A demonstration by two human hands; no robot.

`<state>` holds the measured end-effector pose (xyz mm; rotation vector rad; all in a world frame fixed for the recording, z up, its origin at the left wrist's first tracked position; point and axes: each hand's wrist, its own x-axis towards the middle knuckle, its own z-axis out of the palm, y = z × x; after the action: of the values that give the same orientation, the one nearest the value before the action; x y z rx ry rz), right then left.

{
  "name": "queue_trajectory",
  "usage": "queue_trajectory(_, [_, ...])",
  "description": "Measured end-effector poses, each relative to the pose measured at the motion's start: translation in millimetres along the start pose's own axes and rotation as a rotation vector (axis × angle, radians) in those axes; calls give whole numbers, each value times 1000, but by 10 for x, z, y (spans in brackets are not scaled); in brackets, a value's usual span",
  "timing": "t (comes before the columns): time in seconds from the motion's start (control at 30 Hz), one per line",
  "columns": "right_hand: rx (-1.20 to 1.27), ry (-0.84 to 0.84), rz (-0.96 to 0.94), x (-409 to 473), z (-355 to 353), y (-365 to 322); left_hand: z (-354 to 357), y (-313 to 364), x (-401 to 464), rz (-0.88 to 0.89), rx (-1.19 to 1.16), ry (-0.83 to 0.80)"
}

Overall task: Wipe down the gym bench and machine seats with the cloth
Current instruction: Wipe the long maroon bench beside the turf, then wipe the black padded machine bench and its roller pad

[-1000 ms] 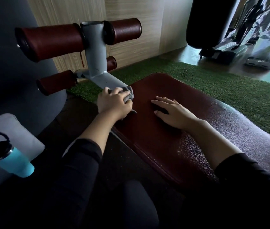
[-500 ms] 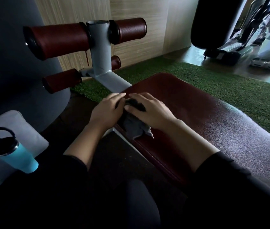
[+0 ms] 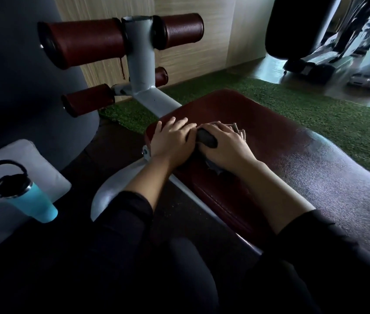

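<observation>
The dark red padded gym bench (image 3: 292, 159) runs from the centre to the lower right. A dark grey cloth (image 3: 206, 139) lies bunched on its near-left end. My right hand (image 3: 227, 147) sits on top of the cloth with its fingers curled over it, and a fold bulges out by the thumb. My left hand (image 3: 172, 141) lies flat on the pad's end beside it, fingers straight, its edge touching the cloth. Most of the cloth is hidden under my right hand.
The bench's grey post (image 3: 141, 57) carries red foam rollers (image 3: 82, 39) at the upper left. A teal tumbler with a black lid (image 3: 32, 200) stands on a grey cushion at the left. Green turf (image 3: 315, 109) lies behind, with a black punching bag (image 3: 292, 26) and machines beyond.
The cloth went from my left hand at the frame post onto the bench pad. My right hand came over and took it, and both hands slid slightly along the pad.
</observation>
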<state>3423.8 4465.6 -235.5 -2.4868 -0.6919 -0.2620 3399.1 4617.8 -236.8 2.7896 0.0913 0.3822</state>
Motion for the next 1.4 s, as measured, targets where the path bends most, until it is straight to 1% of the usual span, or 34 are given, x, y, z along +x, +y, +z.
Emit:
queue_trajectory(0.07, [32, 20, 8, -6, -20, -17, -10, -2, 5, -3, 34, 13])
queue_trajectory(0.17, [104, -4, 2, -12, -130, -35, -73, 47, 17, -1, 81, -17])
queue_trajectory(0.23, [126, -51, 22, 4, -220, -32, -159, 83, 26, -16, 108, -69])
queue_trajectory(0.3, [92, -115, 63, 26, -324, -28, -241, 139, 22, -31, 144, -143])
queue_trajectory(0.43, [109, -214, 177, -31, -633, -70, -470, 423, -14, -41, 133, -241])
queue_trajectory(0.53, [119, -257, 283, -182, -1008, -176, -753, 766, -109, -45, 114, -317])
queue_trajectory(0.63, [92, -300, 373, -357, -1511, -330, -1137, 1156, -239, -50, 157, -377])
queue_trajectory(0.9, [62, -302, 587, -1036, -3083, -886, -2495, 2357, -731, -11, 244, -556])
queue_trajectory(1.03, [27, -258, 697, -1422, -3815, -1219, -3115, 2932, -1003, 52, 267, -642])
queue_trajectory(1.13, [-1, -204, 817, -1647, -4181, -1386, -3358, 3278, -1124, 111, 262, -678])
queue_trajectory(1.23, [-6, -119, 913, -1867, -4395, -1502, -3484, 3567, -1202, 223, 262, -703])
queue_trajectory(1.3, [5, -34, 1000, -2034, -4496, -1569, -3500, 3732, -1260, 318, 273, -711])
queue_trajectory(1.4, [23, 52, 1115, -2366, -4612, -1677, -3524, 3996, -1407, 466, 289, -732])
